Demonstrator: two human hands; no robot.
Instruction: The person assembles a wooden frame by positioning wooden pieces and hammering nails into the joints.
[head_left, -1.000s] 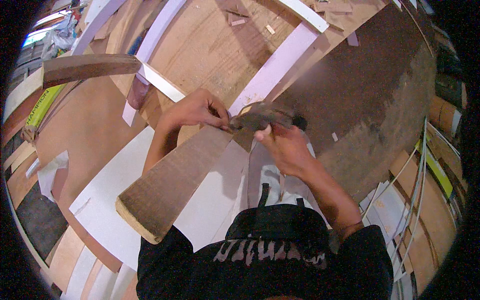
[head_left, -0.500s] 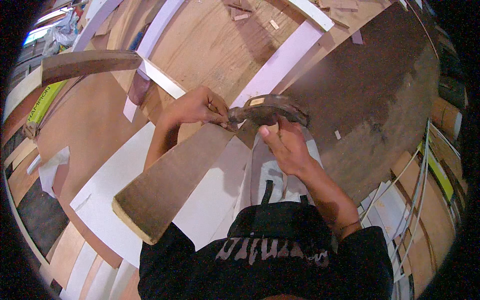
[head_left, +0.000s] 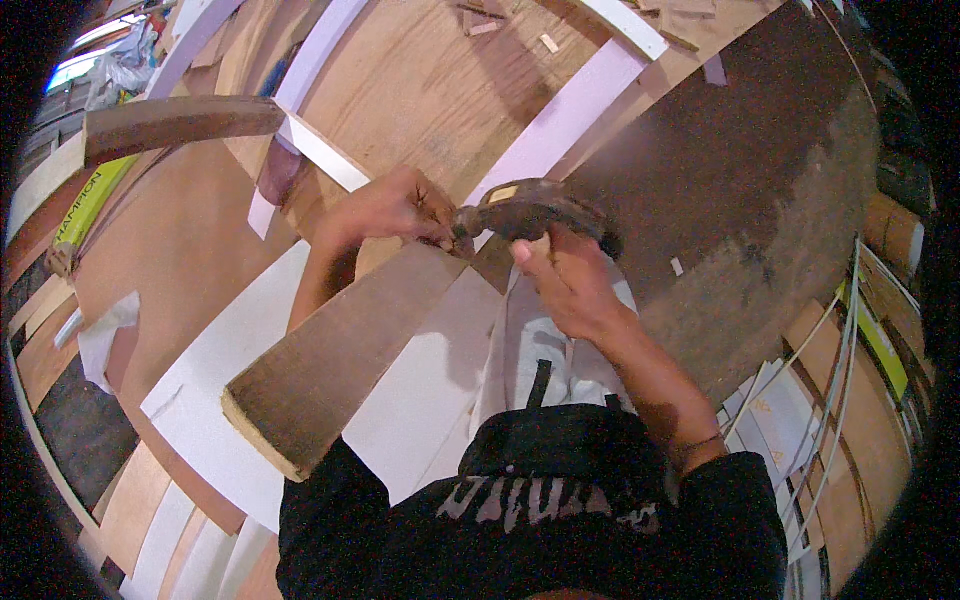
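Fingers point(head_left: 425, 215) of the person's left hand point(head_left: 385, 210) are pinching together at the far end of a long wooden plank point(head_left: 340, 350), seemingly gripping something small there, though what it is I cannot tell from where I am looking. Right beside them, the right hand point(head_left: 565, 275) is clenching the handle of a hammer point(head_left: 530, 212), whose dark head is pointing toward the left fingertips and almost touching them. The plank is running from that spot back toward the person's body, its rough near end hanging over a white sheet point(head_left: 250, 390) and just beside the black shirt point(head_left: 530, 510). Under the right forearm, pale trousers point(head_left: 545, 350) are showing, so the person's own leg is lying between the plank and the dark brown board point(head_left: 740, 170) spreading out to the right. A lilac strip point(head_left: 570, 115) is crossing diagonally behind the hammer, over a broad plywood panel point(head_left: 420, 80). Off to the left, well apart from the hands, a curved dark wooden piece point(head_left: 180, 122) is lying across the boards, with a yellow level point(head_left: 85, 205) near it. At the far right, stacked sheets and thin strips point(head_left: 830, 370) are crowding the edge.
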